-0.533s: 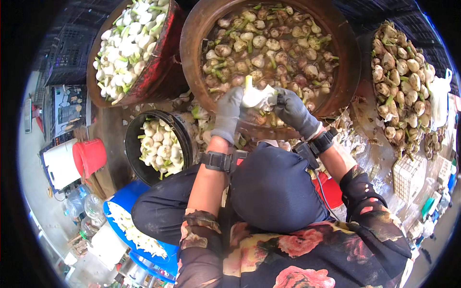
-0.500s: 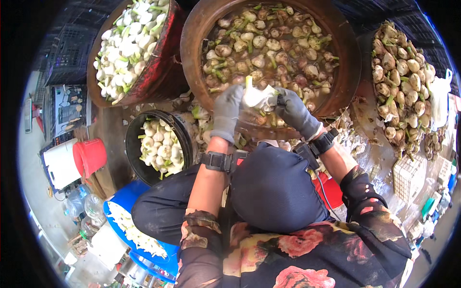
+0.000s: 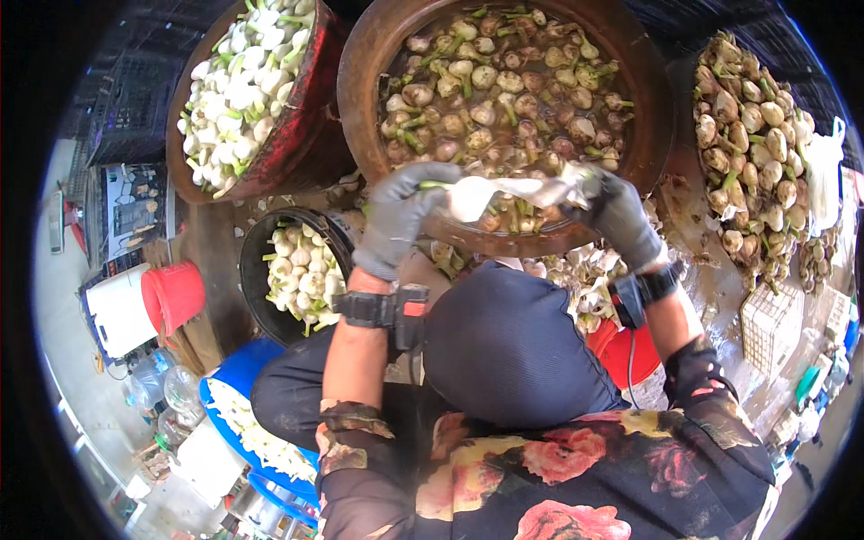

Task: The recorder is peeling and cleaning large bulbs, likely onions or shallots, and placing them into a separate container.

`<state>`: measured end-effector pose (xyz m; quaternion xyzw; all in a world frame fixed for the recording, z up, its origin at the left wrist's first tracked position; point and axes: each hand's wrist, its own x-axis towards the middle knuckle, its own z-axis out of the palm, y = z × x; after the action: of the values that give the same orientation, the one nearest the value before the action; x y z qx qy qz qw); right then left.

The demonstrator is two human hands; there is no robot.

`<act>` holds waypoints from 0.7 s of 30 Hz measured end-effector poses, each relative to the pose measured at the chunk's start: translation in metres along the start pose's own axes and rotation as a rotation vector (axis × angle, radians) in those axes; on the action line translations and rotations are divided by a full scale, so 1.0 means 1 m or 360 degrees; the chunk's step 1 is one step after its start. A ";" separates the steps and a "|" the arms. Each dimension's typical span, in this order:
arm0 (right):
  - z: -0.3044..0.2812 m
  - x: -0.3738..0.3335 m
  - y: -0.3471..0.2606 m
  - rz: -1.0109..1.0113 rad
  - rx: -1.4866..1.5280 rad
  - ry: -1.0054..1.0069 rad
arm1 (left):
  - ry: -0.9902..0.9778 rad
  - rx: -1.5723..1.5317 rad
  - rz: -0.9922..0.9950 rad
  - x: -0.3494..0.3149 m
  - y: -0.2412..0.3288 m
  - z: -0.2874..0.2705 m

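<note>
My left hand (image 3: 402,209), in a grey glove, grips a white garlic bulb (image 3: 470,199) by its green stem side. My right hand (image 3: 616,214), gloved too, pinches a strip of garlic skin (image 3: 540,191) that stretches between the bulb and its fingers. Both hands are over the near rim of a large brown tub (image 3: 654,117). Unpeeled, dirty garlic bulbs (image 3: 509,81) float in the tub's murky water. Whether the skin is still attached to the bulb, I cannot tell.
Peeled white garlic fills a red tub (image 3: 301,99) at the far left. A black bucket (image 3: 255,301) of bulbs and a blue basin (image 3: 216,367) of pale scraps stand left. Unwashed garlic (image 3: 751,135) is heaped right, near a white crate (image 3: 772,328). Skins (image 3: 585,288) litter the floor.
My hands have moved apart, the left going left and the right going right. A strip of garlic skin now stretches between them, where before it was bunched at the bulb.
</note>
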<state>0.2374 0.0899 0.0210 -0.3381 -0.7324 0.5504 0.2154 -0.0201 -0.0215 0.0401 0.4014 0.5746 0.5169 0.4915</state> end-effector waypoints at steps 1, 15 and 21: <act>-0.006 -0.017 0.000 0.0184 0.0298 0.0109 | 0.0024 -0.0024 0.0004 -0.003 0.005 -0.006; -0.037 -0.018 0.023 0.0214 -0.0773 -0.0063 | 0.0082 0.0859 -0.0857 -0.049 0.027 -0.155; 0.068 0.099 0.075 0.0060 -0.1182 -0.0828 | -0.0151 0.0551 -0.0545 -0.007 0.013 -0.067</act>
<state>0.1429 0.1295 -0.0762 -0.2562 -0.9036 0.3210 -0.1217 -0.0848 -0.0400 0.0529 0.4002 0.6905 0.3004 0.5223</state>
